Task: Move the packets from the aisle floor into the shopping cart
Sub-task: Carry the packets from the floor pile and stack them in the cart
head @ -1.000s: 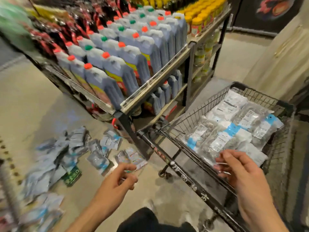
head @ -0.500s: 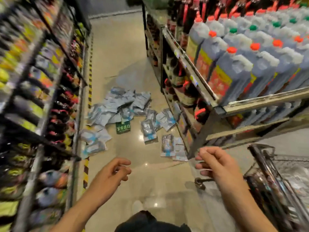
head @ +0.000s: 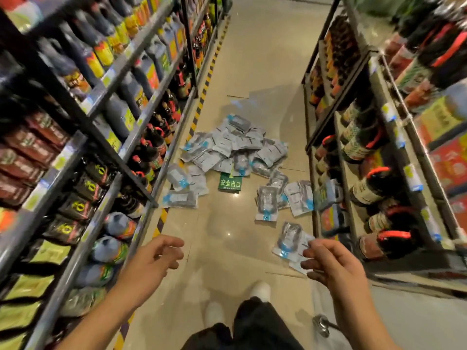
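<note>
Packets [head: 235, 145] litter the aisle floor [head: 252, 59]; both hands' fingers [head: 169, 245] hang loosely curled, holding nothing

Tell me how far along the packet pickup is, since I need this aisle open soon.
Done: cannot be judged here, as only a caster shows at bottom right, not the cart's basket. In hand: nothing; the left hand and right hand are both empty above the floor. Left: a big pile of packets up the aisle, plus strays, the nearest packet beside the right hand.
</note>
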`<state>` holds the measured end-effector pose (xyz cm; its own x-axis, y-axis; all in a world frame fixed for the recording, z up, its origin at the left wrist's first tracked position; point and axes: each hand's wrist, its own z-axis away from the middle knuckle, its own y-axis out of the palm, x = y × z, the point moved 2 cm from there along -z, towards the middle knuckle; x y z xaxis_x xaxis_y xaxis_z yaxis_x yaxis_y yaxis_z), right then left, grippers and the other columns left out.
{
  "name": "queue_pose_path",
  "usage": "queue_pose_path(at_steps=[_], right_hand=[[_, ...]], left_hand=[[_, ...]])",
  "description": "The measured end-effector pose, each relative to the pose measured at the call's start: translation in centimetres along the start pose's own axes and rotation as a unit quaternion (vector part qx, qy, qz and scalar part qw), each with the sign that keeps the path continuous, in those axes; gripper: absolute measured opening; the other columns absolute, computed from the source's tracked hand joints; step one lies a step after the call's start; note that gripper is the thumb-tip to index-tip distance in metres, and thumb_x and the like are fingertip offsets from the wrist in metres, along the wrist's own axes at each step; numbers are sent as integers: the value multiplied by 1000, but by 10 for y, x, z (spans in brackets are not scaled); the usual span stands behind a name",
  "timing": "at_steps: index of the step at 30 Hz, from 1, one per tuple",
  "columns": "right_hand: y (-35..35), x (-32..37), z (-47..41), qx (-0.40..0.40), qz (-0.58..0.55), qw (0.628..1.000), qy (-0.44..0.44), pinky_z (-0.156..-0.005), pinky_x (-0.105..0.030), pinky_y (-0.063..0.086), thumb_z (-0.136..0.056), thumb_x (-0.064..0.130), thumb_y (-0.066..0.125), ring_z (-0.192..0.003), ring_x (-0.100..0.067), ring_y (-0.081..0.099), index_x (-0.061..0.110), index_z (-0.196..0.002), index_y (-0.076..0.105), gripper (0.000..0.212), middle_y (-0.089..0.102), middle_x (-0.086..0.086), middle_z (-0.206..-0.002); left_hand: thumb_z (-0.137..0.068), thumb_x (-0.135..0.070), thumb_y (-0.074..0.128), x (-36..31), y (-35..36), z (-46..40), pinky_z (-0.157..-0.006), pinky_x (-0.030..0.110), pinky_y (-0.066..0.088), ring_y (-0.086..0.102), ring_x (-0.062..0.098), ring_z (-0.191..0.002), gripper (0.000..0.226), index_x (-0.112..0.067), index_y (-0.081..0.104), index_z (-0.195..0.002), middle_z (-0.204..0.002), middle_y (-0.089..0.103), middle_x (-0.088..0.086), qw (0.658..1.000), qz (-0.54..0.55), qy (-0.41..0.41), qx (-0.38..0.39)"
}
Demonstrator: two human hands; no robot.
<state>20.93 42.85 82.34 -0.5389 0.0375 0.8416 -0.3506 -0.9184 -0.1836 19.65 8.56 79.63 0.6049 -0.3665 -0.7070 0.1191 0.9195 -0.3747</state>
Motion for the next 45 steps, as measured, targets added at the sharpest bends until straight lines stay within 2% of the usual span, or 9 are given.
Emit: queue_pose_path(at_steps=[12,17,26,29,35,40,42,44,45], right_hand=[[44,46,-167,35,1,997,63,-71,-39,52,-100,21,67,-78,-28,70,11,-93,74,14,77,-12,-89],[53,93,-236,59,-2,996,60,-71,-38,51,-100,20,66,-75,-24,69,12,-94,73,13,77,-9,-85],[75,143,-328,64,-11,996,54,-72,-36,53,-100,22,65,-73,-18,70,15,-96,73,11,77,-5,-86],[77,136,-361,31,-23,996,83,-71,-35,52,-99,21,67,-72,-19,69,14,-92,73,11,78,-8,-87],[78,114,-429,-70,-55,985,150,-52,-12,48,-96,7,67,-78,-22,64,9,-83,71,14,72,-8,-88],[85,56,-508,-158,-45,967,193,-68,-25,53,-91,16,72,-81,-17,69,29,-77,72,19,73,5,-81],[95,17,-545,-169,-35,963,209,-74,-29,52,-89,20,73,-84,-14,70,30,-79,72,13,73,11,-80],[106,-23,-590,-181,-13,958,221,-71,-22,49,-88,27,74,-82,-11,69,26,-90,72,3,73,11,-86],[106,-26,-603,-173,20,958,227,-70,-17,46,-89,32,75,-84,-8,67,27,-96,70,11,71,12,-93]], left_hand=[[-102,-14,60,-99,18,-125,-83,41,51,72,26,-93,17,-22,75,-103,-93,79,2,997,4,-79,-14],[-104,-15,57,-178,26,-177,-84,40,50,71,25,-97,17,-21,72,-108,-104,77,5,998,1,-67,-23],[-99,-13,63,-259,59,-280,-79,35,49,72,25,-93,16,-23,75,-102,-95,78,3,998,-10,-63,17],[-101,-13,60,-280,76,-333,-79,36,48,71,25,-92,17,-22,74,-103,-98,78,5,996,-36,-67,56],[-101,-13,61,-333,140,-467,-73,35,47,68,24,-82,13,-20,73,-103,-93,77,8,977,-125,-36,166],[-99,-20,64,-352,232,-590,-76,39,50,71,26,-86,16,-32,75,-95,-89,78,3,943,-220,18,248],[-98,-20,65,-341,277,-637,-76,38,50,71,25,-87,12,-27,74,-98,-89,76,4,927,-243,46,281],[-101,-15,59,-323,325,-682,-78,35,49,70,24,-89,13,-18,71,-106,-96,75,7,923,-250,43,288],[-101,-15,58,-325,340,-691,-80,35,49,69,23,-90,13,-16,69,-107,-99,74,7,921,-250,38,295]])
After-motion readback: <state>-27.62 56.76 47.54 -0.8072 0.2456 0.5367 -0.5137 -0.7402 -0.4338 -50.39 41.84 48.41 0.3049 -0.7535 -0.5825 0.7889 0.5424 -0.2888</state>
